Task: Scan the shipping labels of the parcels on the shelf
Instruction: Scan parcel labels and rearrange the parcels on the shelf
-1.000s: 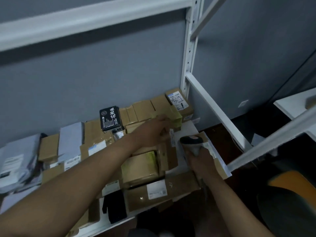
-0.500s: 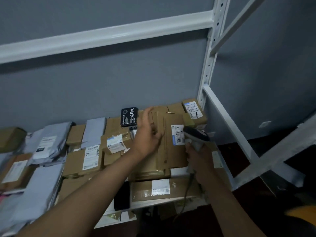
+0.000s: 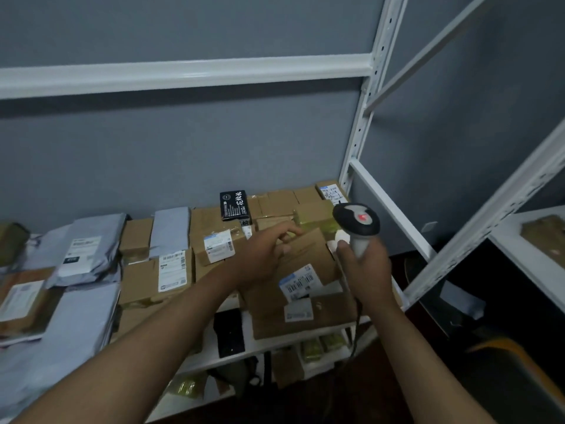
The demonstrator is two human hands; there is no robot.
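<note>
My right hand (image 3: pixel 365 264) grips the handle of a barcode scanner (image 3: pixel 356 223); its dark head is raised and a red light glows on top. My left hand (image 3: pixel 266 255) grips the upper edge of a flat cardboard parcel (image 3: pixel 308 255), which lies tilted on the pile at the shelf's right end. That parcel's white and blue shipping label (image 3: pixel 300 281) faces up near its lower edge. Another labelled box (image 3: pixel 298 312) lies just below it. The white shelf (image 3: pixel 272 342) is covered with brown boxes and grey mailer bags.
A black box with white characters (image 3: pixel 234 205) stands at the back. Grey mailer bags (image 3: pixel 82 246) fill the left side. The shelf's white upright post (image 3: pixel 360 123) rises at the right, a diagonal brace beside it. A lower shelf holds more parcels (image 3: pixel 312 351).
The parcel that my left hand held upright has been laid down with its label up. My right hand has lifted the scanner, and its red light now shows. The view has shifted left.
</note>
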